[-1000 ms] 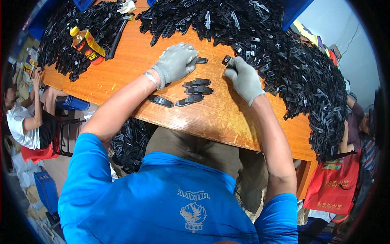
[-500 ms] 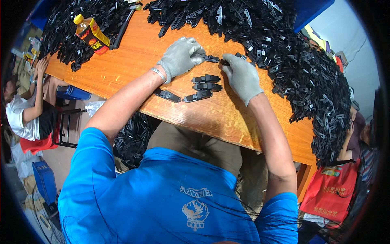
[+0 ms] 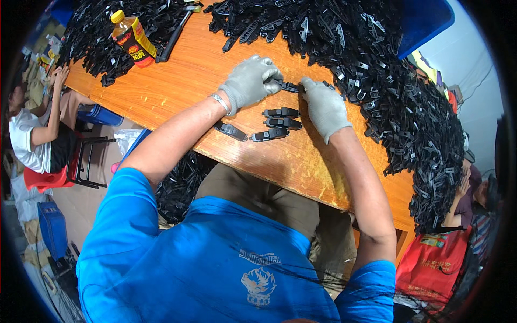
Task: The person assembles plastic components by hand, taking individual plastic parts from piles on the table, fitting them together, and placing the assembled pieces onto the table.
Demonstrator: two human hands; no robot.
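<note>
In grey work gloves, both my hands meet over the wooden table (image 3: 210,59). A slim black plastic part (image 3: 290,86) lies between them, pinched at its left end by the thumb and fingers of my left hand (image 3: 249,85). At its other end are the bent fingertips of my right hand (image 3: 325,107), closed against it; whether they hold a separate small piece is hidden. Toward me, several similar black parts lie on the wood: two side by side (image 3: 280,112), one slightly tilted (image 3: 270,134), and another (image 3: 231,131) beside my left wrist.
A large heap of black plastic parts (image 3: 414,134) curves along the far and right sides. Far left is a second heap (image 3: 91,43), with a yellow-capped bottle (image 3: 133,40) and a dark-handled hammer-like tool (image 3: 175,36). Other people sit at both sides; a red bag (image 3: 433,264) hangs at right.
The gap between my right fingertips and the part in my left hand has closed. The whole view has shifted slightly, while the parts on the table keep their row.
</note>
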